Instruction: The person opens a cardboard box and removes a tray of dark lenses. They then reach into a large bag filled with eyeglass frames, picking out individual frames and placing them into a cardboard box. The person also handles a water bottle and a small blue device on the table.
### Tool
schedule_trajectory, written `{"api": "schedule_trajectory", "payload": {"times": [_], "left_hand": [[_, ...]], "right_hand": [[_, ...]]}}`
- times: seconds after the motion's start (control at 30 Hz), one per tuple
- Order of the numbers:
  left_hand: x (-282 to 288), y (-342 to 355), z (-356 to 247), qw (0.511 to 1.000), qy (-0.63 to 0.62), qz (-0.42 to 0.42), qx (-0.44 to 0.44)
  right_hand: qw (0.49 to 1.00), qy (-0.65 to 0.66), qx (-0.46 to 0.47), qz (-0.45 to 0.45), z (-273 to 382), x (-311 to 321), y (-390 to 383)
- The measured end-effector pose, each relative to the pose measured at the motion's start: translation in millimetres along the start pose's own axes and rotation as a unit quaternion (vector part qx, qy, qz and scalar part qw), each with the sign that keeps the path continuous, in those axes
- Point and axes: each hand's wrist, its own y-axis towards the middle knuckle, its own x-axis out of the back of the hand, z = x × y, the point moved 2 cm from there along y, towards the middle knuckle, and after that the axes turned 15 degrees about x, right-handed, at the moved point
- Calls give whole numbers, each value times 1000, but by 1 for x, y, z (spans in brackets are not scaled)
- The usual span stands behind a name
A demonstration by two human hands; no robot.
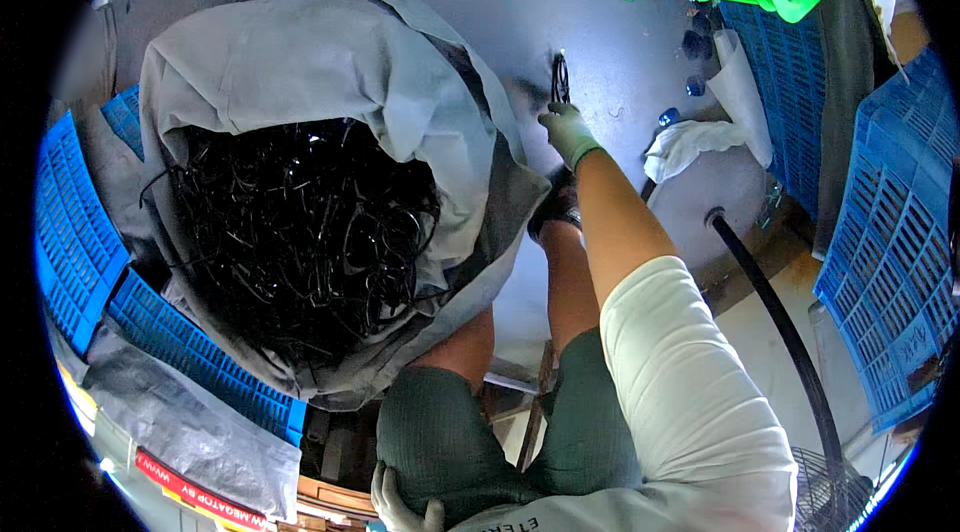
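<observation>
"While the right hand (569,135) is clamping its fingers on the black loops (560,80), where are they pointing?"

"Forward, just beyond the right edge of the sack (280,52)."

"And holding them well?"

"Probably gripping evenly, so nothing is slipping; the left hand (402,506) is resting on the thigh (440,422), thumb apart."
</observation>
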Motion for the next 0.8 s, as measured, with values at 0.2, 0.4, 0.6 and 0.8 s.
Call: {"api": "schedule_trajectory", "payload": {"times": [0.2, 0.4, 0.6, 0.8], "left_hand": [[10, -13, 5, 999, -11, -35, -27], [10, -21, 17, 997, -47, 45, 38], [31, -17, 27, 987, -156, 30, 31], [80, -7, 13, 970, -235, 49, 29]], "right_hand": [[994, 106, -20, 16, 74, 31, -55], [972, -1, 235, -2, 215, 108, -199], [880, -169, 410, 169, 411, 136, -389], [818, -234, 439, 289, 526, 175, -479]]}}
